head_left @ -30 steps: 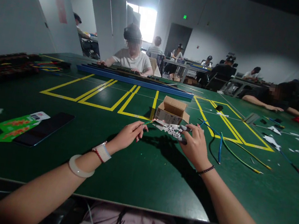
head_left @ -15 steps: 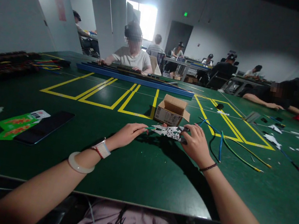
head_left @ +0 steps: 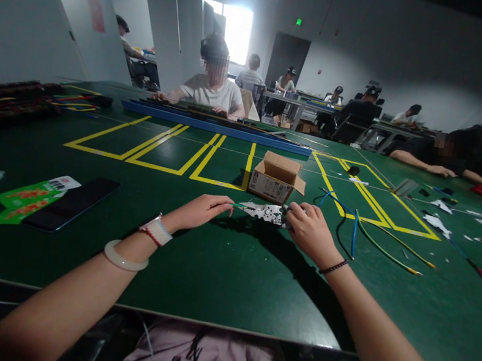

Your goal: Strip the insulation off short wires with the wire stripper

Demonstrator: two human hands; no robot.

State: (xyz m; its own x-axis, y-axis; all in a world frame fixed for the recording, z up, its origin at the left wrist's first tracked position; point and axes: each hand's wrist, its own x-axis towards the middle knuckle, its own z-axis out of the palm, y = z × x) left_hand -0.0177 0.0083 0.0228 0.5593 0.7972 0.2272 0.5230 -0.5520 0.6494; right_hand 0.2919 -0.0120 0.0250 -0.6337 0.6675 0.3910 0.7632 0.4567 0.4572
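My left hand (head_left: 207, 208) pinches a thin green wire (head_left: 238, 205), whose end runs to the jaws of a pair of wire strippers (head_left: 267, 212). The strippers are silver with several holes in their flat head. Around their dark handles my right hand (head_left: 310, 225) is closed. Both hands are held over the green table, just in front of a small open cardboard box (head_left: 274, 183). Whether the jaws are biting into the wire is too small to tell.
Blue cables (head_left: 354, 238) and a green-yellow cable (head_left: 385, 249) lie right of my hands. A dark phone (head_left: 73, 204) rests on a green packet (head_left: 20, 201) at left. A long blue tray (head_left: 217, 128) stands at the back, with a person (head_left: 213, 85) behind it.
My left hand has shifted slightly left, drawing the wire with it. My right fingers have closed further around the handles, and the strippers' handles have come together.
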